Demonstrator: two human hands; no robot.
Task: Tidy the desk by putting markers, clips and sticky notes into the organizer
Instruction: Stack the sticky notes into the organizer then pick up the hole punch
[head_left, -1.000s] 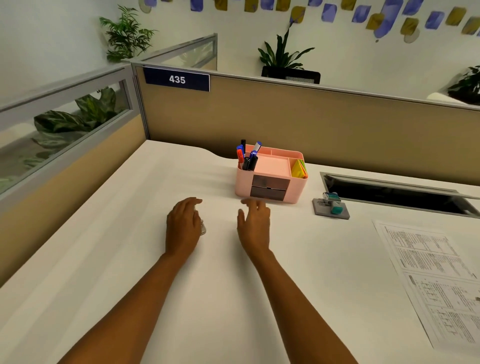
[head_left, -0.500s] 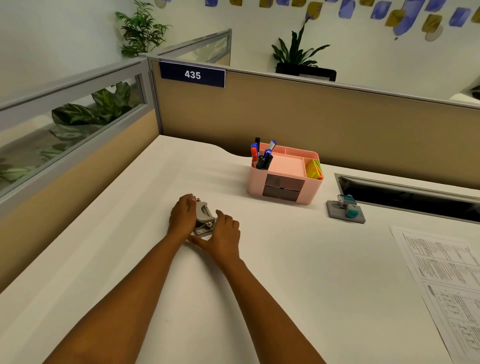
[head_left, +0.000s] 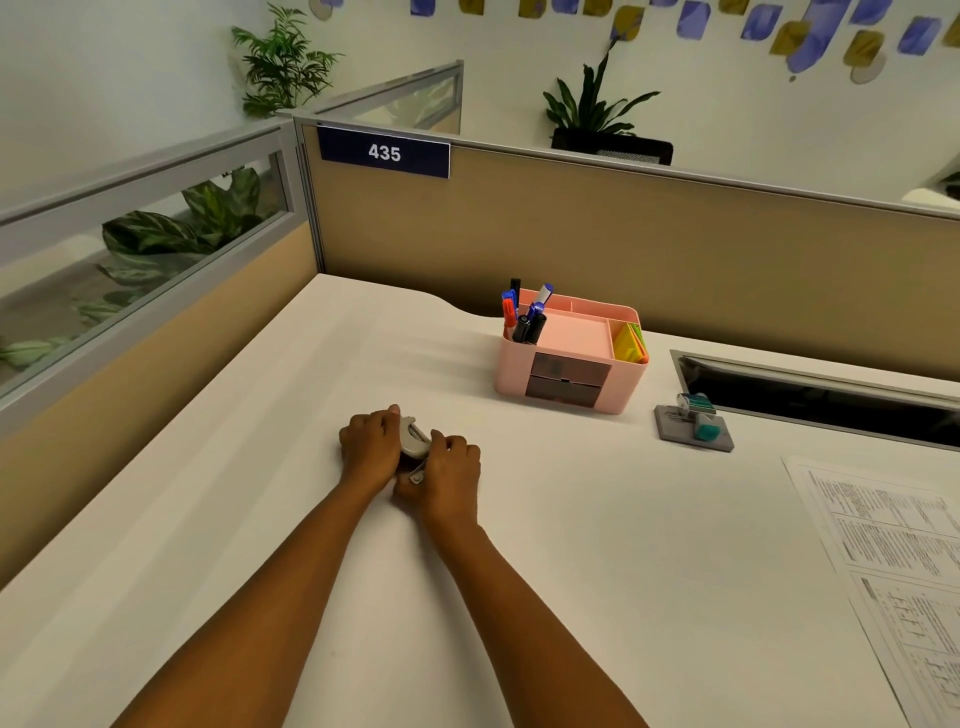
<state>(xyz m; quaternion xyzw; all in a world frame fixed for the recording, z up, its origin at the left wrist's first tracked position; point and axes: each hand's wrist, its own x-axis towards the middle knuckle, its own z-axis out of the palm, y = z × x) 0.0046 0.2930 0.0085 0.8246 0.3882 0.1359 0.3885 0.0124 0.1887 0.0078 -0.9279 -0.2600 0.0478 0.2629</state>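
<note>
A pink organizer stands at the back of the white desk, with several markers upright in its left slot and coloured sticky notes in its right slot. Two dark drawers face me. In front of it, a small grey metal clip-like device lies on the desk between my hands. My left hand grips its left side with curled fingers. My right hand grips its right and near end. Most of the device is hidden by my hands.
A grey base with a teal tape dispenser sits right of the organizer. Printed sheets lie at the desk's right edge. A dark cable slot runs along the back right. Tan partition walls bound the desk behind and left.
Both hands went from lying flat on the desk to closing round the grey device; my right hand moved left to it. The view shifted left.
</note>
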